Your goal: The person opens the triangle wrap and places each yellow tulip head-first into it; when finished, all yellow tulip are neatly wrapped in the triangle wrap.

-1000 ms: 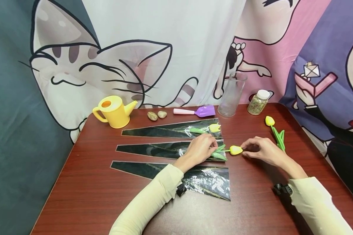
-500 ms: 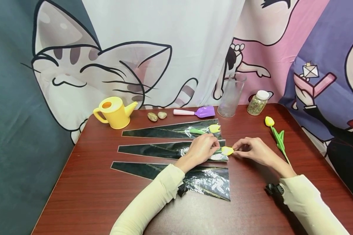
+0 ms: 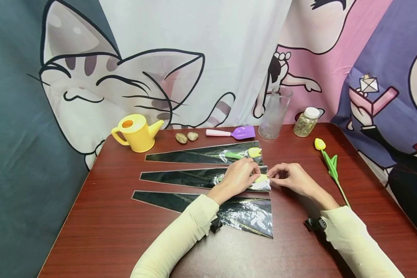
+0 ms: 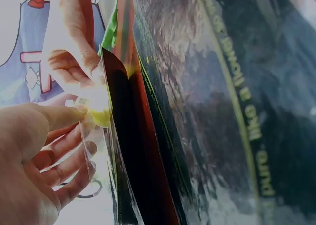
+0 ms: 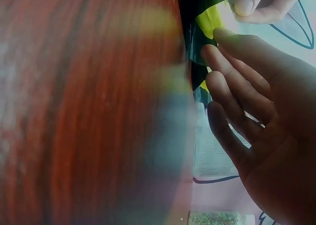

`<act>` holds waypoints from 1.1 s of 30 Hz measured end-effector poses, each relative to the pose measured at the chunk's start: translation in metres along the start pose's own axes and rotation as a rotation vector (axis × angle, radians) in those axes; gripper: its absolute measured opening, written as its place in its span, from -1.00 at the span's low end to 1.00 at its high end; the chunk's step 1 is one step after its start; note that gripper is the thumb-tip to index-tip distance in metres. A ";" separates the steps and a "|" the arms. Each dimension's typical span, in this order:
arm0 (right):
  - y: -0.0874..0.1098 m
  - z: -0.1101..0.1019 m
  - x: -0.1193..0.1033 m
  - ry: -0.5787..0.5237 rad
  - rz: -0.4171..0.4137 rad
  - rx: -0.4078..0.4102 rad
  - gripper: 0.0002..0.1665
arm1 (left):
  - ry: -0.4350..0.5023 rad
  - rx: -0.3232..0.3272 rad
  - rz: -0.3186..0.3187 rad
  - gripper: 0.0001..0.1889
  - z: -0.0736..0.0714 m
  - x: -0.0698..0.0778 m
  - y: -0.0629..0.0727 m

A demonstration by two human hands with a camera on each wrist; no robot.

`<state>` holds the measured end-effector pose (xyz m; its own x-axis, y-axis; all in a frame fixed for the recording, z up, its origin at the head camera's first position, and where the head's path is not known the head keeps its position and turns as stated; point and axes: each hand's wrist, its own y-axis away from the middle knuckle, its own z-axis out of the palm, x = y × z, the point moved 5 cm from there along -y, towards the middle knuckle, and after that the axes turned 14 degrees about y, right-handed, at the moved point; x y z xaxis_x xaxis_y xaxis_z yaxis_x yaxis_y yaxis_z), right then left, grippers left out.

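A yellow artificial tulip [image 3: 262, 178] lies mostly within the middle cellophane flower sleeve [image 3: 180, 177], its head close to the wide right end. My left hand [image 3: 239, 174] pinches the sleeve's clear film at that end; the left wrist view shows this film [image 4: 94, 153] lifted off the dark back. From the right, my right hand [image 3: 293, 179] holds the tip of the bloom between thumb and fingers, seen on the yellow petals [image 5: 211, 20] in the right wrist view. The stem is largely hidden by my left hand. A second tulip [image 3: 255, 152] lies in the back sleeve [image 3: 194, 155].
In front lies a third sleeve [image 3: 243, 216]. A loose tulip [image 3: 331, 166] is at the right. Along the back stand a yellow watering can [image 3: 137, 133], two stones [image 3: 181, 138], a purple toy shovel [image 3: 242, 133], a clear vase [image 3: 274, 114] and a white-lidded jar [image 3: 305, 122].
My right hand has moved left, and the tulip has slid left with it, deeper into the middle sleeve. My left hand has stayed nearly in place at the sleeve's end.
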<state>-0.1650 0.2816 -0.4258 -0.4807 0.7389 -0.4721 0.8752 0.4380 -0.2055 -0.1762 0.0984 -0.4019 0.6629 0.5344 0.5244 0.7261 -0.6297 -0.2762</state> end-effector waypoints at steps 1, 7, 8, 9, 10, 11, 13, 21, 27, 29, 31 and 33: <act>0.000 0.000 0.000 0.000 -0.004 -0.001 -0.80 | 0.003 0.000 -0.002 -0.93 0.000 0.000 0.000; 0.005 -0.004 0.002 0.009 -0.003 0.008 -0.79 | 0.027 0.002 -0.008 -0.80 -0.001 -0.002 0.002; 0.006 -0.006 0.002 0.019 0.000 0.015 -0.78 | 0.028 0.003 -0.005 -0.80 -0.001 -0.003 0.002; 0.007 -0.007 0.003 0.034 0.001 0.022 -0.78 | 0.025 0.003 -0.002 -0.80 -0.002 -0.003 0.002; 0.009 -0.009 0.004 0.050 0.009 0.028 -0.79 | 0.021 0.002 0.002 -0.81 -0.002 -0.003 0.003; 0.011 -0.011 0.005 0.071 0.018 0.035 -0.79 | 0.014 0.002 0.007 -0.81 -0.002 -0.002 0.003; 0.016 -0.017 0.008 0.126 0.045 0.059 -0.80 | -0.006 -0.005 0.020 -0.83 -0.002 0.000 0.006; 0.063 -0.066 0.026 0.343 0.340 0.280 -0.82 | -0.065 -0.144 0.086 -0.88 0.000 0.026 0.029; 0.108 -0.097 0.048 0.444 0.640 0.312 -0.67 | -0.118 -0.286 0.110 -0.84 0.015 0.038 0.051; 0.121 -0.101 0.056 0.459 0.722 0.263 -0.61 | -0.133 -0.307 0.110 -0.83 0.019 0.039 0.056; 0.130 -0.101 0.062 0.467 0.789 0.192 -0.56 | -0.143 -0.314 0.111 -0.84 0.021 0.039 0.060; 0.136 -0.100 0.065 0.470 0.834 0.114 -0.48 | -0.150 -0.317 0.109 -0.85 0.022 0.038 0.062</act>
<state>-0.0827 0.4410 -0.3987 0.3467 0.9306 -0.1174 0.9336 -0.3545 -0.0530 -0.1019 0.0918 -0.4167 0.7694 0.5167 0.3754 0.5729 -0.8182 -0.0480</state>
